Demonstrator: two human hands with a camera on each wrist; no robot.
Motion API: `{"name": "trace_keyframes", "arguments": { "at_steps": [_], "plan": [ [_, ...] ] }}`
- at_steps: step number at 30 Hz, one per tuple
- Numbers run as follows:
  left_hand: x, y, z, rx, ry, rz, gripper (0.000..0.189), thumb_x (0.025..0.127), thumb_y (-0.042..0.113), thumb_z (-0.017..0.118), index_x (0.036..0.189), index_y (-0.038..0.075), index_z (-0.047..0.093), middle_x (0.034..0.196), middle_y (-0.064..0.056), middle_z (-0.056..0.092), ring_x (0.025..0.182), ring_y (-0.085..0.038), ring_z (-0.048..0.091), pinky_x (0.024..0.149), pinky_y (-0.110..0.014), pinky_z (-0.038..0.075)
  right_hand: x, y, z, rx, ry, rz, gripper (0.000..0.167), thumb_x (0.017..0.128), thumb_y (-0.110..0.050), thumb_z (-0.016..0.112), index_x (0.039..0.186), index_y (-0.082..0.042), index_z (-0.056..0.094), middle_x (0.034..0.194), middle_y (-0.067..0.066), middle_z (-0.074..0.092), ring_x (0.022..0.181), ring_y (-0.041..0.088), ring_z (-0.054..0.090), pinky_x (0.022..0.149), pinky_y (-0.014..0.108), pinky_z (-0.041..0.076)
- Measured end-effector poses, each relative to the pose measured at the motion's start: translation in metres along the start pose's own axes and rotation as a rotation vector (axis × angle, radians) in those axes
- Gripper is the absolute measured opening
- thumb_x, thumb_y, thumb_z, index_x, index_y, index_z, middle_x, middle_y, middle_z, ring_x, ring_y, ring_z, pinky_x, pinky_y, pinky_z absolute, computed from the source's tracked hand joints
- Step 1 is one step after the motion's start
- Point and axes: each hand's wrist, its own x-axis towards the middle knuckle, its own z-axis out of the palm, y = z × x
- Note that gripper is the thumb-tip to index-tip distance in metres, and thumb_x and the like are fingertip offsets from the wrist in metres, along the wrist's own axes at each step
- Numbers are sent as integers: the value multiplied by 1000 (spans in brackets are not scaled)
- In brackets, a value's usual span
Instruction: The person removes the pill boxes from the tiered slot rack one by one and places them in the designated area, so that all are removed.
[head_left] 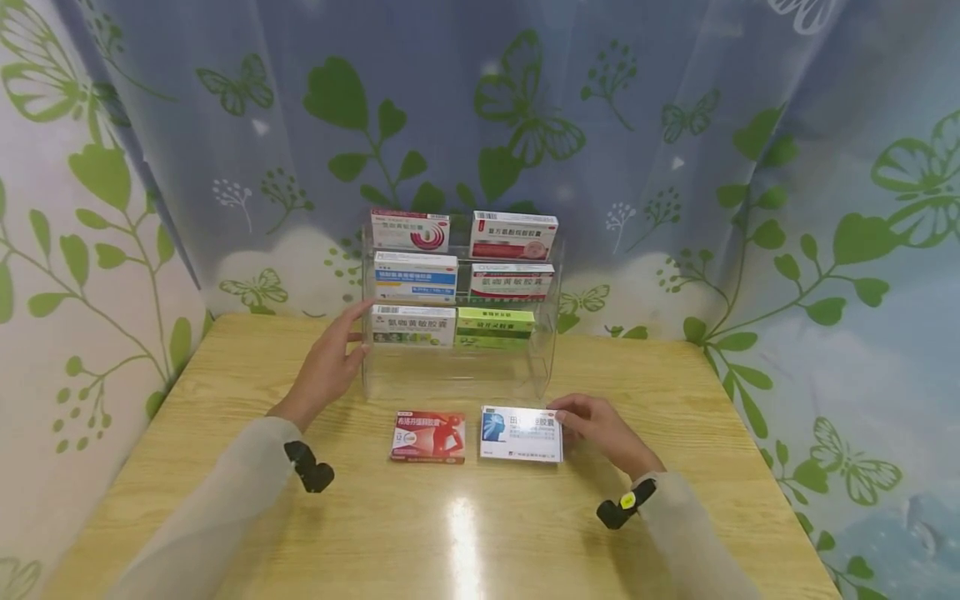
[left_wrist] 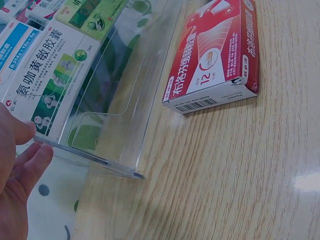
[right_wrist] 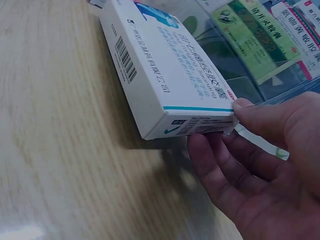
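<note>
My right hand (head_left: pixel 600 425) pinches the near right corner of a white medicine box (head_left: pixel 521 434) with a blue head picture. In the right wrist view, the thumb lies on top and the fingers beneath; that end looks slightly raised off the table. My left hand (head_left: pixel 326 367) grips the left side wall of a clear stepped display rack (head_left: pixel 457 375), its thumb and fingertips on either side of the edge in the left wrist view. A red medicine box (left_wrist: pixel 215 55) lies flat before the rack, left of the white one.
Several medicine boxes stand in two columns on the rack's upper tiers, including a green box (head_left: pixel 495 328) and a white-and-blue box (head_left: pixel 416 277). The bottom tier shows bare plastic. A patterned curtain (head_left: pixel 450 100) hangs behind the wooden table (head_left: pixel 360 533).
</note>
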Motion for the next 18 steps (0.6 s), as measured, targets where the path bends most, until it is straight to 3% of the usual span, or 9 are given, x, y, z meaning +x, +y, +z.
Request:
{"name": "trace_keyframes", "arguments": {
  "at_steps": [6,18],
  "plan": [
    [1,-1,1,-20,-2,-3,77,110,-2,57,175,26,24,179,-17,28,141,-50,59,107,-64,60,5,8,10,34,-40,24,30,113,-13,59,136,4,69,128,22,73,97,16,72,85,30,67],
    [-1,-3,1,-44,-19,-34,77,112,0,56,175,29,23,181,-13,26,142,-48,58,109,-65,59,15,5,26,-31,-40,-13,28,113,-10,60,135,2,71,132,23,71,100,19,73,83,35,70]
  ]
}}
